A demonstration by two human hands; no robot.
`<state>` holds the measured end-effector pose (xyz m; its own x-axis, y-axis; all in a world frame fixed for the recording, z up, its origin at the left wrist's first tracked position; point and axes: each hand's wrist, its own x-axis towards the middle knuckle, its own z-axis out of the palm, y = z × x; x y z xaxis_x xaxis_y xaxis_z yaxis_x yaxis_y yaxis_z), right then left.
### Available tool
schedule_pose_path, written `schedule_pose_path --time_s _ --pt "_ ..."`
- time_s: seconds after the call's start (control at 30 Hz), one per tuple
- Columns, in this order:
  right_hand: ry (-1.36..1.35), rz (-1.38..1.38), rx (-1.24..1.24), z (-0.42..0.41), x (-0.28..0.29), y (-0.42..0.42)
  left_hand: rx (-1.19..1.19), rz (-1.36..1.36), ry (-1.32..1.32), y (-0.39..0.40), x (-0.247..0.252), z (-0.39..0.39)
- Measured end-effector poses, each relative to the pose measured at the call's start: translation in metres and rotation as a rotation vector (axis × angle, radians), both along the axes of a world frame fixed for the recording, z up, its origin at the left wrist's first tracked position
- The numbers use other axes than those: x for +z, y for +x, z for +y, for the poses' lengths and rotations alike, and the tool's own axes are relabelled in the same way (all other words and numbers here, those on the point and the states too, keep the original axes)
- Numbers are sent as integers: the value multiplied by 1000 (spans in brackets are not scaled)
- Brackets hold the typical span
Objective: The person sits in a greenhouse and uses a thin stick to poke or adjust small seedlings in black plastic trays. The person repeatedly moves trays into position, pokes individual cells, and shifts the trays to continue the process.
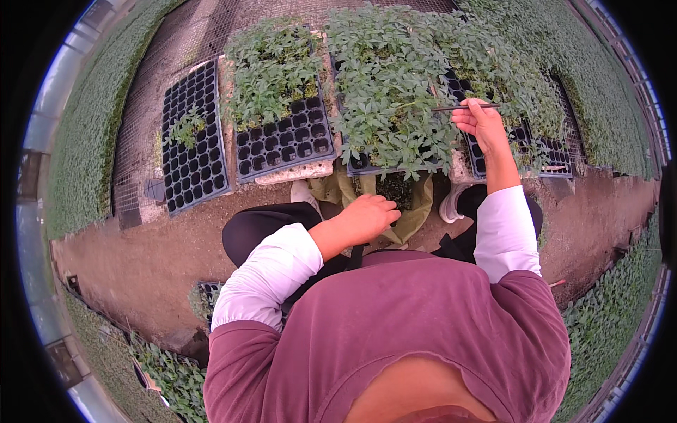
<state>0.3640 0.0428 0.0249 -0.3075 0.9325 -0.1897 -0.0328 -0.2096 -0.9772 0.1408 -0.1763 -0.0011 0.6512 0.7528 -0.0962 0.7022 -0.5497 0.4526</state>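
My right hand [480,124] is raised at the right edge of the middle seedling tray [365,168], pinching a thin dark rod-like tool [449,108] between thumb and fingers. The tool's tip points left into leafy green seedlings [391,79], which cover most of that tray. Lower down, between my knees, my left hand [367,218] hovers with curled fingers over an open yellow-green sack [420,209]. Dark, crumbly material with green bits [394,190] shows inside the sack. Whether those fingers hold anything is hidden.
Left of the middle stands a partly filled black plug tray [285,140] on white foam [299,173]. Beyond it tilts another plug tray [193,143] with one small clump of seedlings [188,127]. More seedling trays [521,140] line the right. Bare soil path [137,269] runs beside me.
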Motion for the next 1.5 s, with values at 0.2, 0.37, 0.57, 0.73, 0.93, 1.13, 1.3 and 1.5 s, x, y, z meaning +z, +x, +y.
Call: schedule_pose_path --time_s 0.2,0.37,0.57,0.73,0.93,1.13,1.3,1.5 --pt "58 49 78 -24 43 -1 220 28 -63 -14 -14 -7" --pt "38 23 194 -56 55 -19 455 174 -85 -31 -36 -12" --pt "53 -125 253 -83 35 -48 741 313 -17 -43 -48 -9" --pt "269 -304 199 -100 11 -82 740 43 240 -41 -55 3" --pt "315 -355 218 -102 -2 -92 652 78 220 -38 -68 14" --pt "338 -321 214 -91 52 -49 679 -29 288 -44 -80 20" --pt "405 -191 147 -62 73 -20 1044 -330 290 -62 -83 49" --pt "407 -107 115 -39 67 -10 816 -224 340 -67 -93 83"
